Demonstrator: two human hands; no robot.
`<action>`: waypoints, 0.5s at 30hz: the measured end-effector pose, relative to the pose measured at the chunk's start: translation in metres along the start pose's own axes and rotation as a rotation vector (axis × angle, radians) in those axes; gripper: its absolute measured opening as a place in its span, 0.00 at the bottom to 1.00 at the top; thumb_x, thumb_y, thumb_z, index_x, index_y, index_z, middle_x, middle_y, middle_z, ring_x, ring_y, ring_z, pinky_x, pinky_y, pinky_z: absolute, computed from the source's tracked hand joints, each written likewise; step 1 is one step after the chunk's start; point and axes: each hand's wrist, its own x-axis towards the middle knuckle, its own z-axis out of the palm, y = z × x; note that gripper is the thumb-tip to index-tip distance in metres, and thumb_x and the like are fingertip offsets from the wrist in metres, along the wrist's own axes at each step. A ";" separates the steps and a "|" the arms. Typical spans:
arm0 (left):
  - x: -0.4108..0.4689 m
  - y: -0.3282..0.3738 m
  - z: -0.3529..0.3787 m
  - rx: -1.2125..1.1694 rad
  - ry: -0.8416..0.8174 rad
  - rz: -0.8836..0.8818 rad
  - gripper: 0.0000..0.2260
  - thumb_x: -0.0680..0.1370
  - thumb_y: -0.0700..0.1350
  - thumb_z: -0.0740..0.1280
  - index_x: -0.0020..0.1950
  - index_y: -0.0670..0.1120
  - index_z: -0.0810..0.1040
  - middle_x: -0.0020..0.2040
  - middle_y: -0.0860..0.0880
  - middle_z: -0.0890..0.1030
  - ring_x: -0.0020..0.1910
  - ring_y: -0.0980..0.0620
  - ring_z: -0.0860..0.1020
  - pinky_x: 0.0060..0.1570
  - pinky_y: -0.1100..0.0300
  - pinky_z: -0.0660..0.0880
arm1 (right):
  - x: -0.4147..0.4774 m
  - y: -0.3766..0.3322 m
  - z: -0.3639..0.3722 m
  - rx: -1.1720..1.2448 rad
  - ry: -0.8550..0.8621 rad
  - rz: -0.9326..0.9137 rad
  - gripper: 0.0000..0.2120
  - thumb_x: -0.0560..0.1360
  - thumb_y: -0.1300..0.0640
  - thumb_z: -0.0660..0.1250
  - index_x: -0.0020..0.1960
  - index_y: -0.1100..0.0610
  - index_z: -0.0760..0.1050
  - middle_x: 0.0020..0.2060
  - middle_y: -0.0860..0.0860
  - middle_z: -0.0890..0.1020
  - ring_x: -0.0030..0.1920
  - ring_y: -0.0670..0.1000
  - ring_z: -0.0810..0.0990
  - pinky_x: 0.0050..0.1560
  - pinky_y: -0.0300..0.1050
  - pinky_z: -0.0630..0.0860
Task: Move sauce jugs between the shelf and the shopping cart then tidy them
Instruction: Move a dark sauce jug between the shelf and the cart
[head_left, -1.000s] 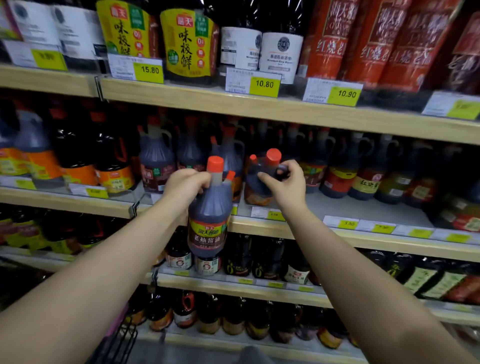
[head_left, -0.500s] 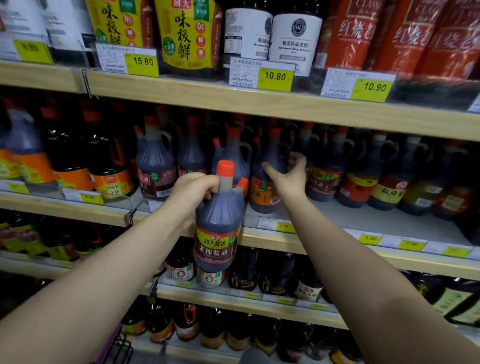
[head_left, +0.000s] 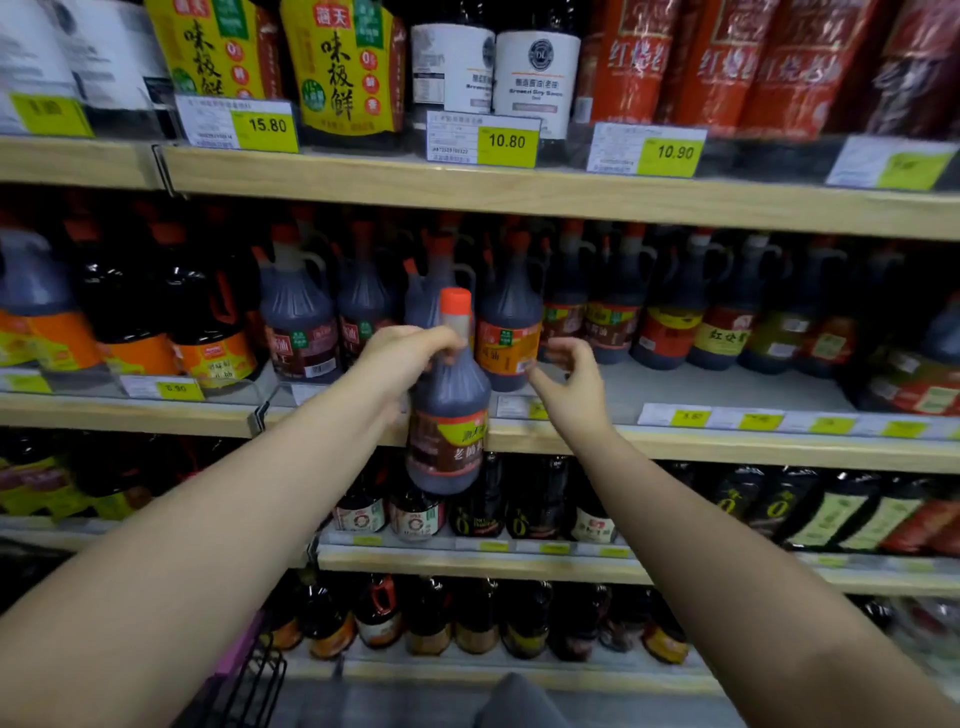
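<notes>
Supermarket shelving with pale wooden front edges fills the view, and motion blurs much of it. On the top shelf (head_left: 467, 192) stand tall bottles with yellow labels (head_left: 345, 67), dark bottles with white labels (head_left: 537, 67) and red-wrapped packs (head_left: 727, 57), behind yellow-and-white price tags (head_left: 506, 140) that read 15.80, 10.80 and 10.90.

The middle shelf (head_left: 675, 387) carries a long row of dark jugs with orange-red caps and side handles. At its front stands an orange-labelled sauce jug (head_left: 506, 338).

The left hand (head_left: 410, 353) holds a dark sauce jug (head_left: 449, 410) of ribbed plastic, with an orange-red cap and a yellow-and-red label. Its grip is curled tight round the neck, just under the cap. This jug hangs in the air, nearly upright, in front of the middle shelf's edge. Its cap overlaps the row behind, and its base reaches down in front of the small dark bottles (head_left: 467, 512) on the shelf below.

The right hand (head_left: 571, 379) holds nothing. Its grip is loose, the fingers half curled and the thumb spread apart from them. It hovers just beside the orange-labelled sauce jug, on that jug's right; whether the thumb touches it cannot be told.

At the lower left corner shows part of a black wire shopping cart (head_left: 260, 675) with a pink strip along it.
</notes>
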 end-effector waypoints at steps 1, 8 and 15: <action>-0.006 0.004 0.003 0.002 -0.016 -0.043 0.08 0.73 0.42 0.68 0.33 0.45 0.75 0.32 0.50 0.76 0.23 0.61 0.71 0.23 0.69 0.64 | -0.013 -0.002 -0.004 -0.016 -0.016 0.027 0.12 0.72 0.61 0.69 0.53 0.56 0.71 0.45 0.48 0.75 0.49 0.47 0.74 0.49 0.37 0.68; -0.047 0.026 0.013 0.015 -0.266 -0.260 0.05 0.71 0.43 0.63 0.42 0.49 0.79 0.47 0.53 0.78 0.29 0.58 0.62 0.32 0.62 0.58 | -0.093 -0.034 -0.007 -0.219 -0.288 0.105 0.26 0.70 0.52 0.73 0.64 0.57 0.68 0.56 0.52 0.76 0.55 0.51 0.76 0.54 0.47 0.74; -0.076 0.034 0.020 0.008 -0.472 -0.332 0.07 0.74 0.42 0.62 0.42 0.50 0.79 0.52 0.54 0.80 0.24 0.60 0.66 0.31 0.65 0.55 | -0.116 -0.056 -0.007 -0.428 -0.044 0.228 0.40 0.56 0.36 0.76 0.57 0.56 0.65 0.54 0.53 0.74 0.56 0.57 0.76 0.48 0.54 0.77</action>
